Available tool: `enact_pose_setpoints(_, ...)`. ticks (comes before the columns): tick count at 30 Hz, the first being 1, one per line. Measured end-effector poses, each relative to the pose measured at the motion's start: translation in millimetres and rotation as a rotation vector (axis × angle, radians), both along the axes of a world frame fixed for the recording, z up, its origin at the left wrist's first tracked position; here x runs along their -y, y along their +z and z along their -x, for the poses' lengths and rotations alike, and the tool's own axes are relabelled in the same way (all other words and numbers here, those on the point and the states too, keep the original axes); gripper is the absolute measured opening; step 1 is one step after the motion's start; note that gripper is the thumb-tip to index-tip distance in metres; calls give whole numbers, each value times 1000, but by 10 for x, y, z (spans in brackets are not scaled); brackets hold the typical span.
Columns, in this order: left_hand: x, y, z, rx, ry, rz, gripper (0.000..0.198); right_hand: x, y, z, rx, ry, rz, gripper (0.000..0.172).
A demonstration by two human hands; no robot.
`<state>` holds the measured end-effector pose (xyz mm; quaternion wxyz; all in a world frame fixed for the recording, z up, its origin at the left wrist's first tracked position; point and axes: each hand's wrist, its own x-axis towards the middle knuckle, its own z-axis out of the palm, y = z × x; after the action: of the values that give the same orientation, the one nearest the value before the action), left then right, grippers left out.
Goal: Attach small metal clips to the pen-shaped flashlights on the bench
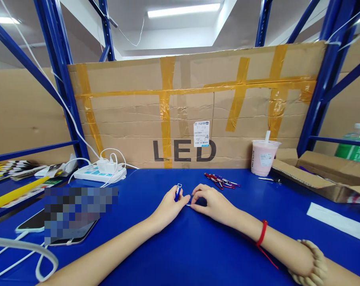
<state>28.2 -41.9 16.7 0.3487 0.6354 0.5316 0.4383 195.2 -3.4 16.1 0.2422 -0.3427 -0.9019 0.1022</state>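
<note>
Above the middle of the blue tabletop [180,246], my left hand [169,206] is closed around a short blue pen part [177,193] with a silvery end that sticks up past the thumb. My right hand [211,200] faces it just to the right, thumb and index finger pinched together. A small thin whitish piece [188,205] shows at the right fingertips, close to the left thumb; its kind is too small to make out. Behind my right hand lies a loose pile of red and purple pens [221,181].
A pink drink cup [264,158] stands at the back right, near a black-tipped pen [269,180] and an open cardboard box [317,176]. A white strip [339,222] lies at right. Leftward are a power strip [99,171], phones [75,234] and a looping cable [45,254].
</note>
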Motion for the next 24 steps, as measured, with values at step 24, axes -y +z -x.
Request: enact_pose_setpoints(24,-62,-97,50,54,-188,-91,30,-5,-8,-7,-128,36,-19,29)
